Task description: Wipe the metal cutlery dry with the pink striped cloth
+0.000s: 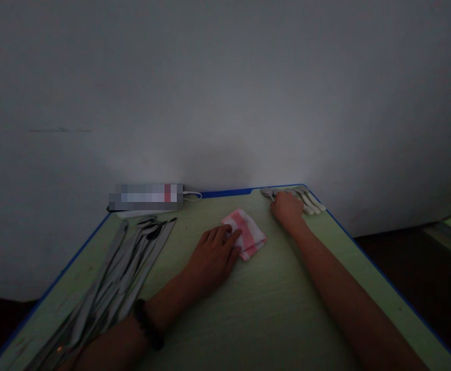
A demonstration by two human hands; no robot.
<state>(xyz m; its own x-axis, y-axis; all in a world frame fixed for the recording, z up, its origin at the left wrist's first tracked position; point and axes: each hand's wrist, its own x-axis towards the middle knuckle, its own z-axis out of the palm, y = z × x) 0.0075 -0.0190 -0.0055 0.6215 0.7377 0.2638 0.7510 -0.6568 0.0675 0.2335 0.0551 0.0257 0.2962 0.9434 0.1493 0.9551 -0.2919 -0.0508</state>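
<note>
My left hand (214, 255), with a dark beaded bracelet at its wrist, rests mid-table with its fingers curled onto the left edge of a folded pink-and-white cloth (250, 234). At the far right, my right hand (288, 210) is closed at a row of spoons (313, 201) with pale handles. The bowl of one spoon (266, 192) sticks out to the left of that hand, and its handle is hidden beneath it; the fingertips are hidden too.
A pile of long metal cutlery (121, 273) covers the table's left side, partly behind my left forearm. At the back left stands a blurred-out box (148, 197) with a white cable (192, 196). The green table (272, 314) has a blue edge and meets a grey wall (225, 93).
</note>
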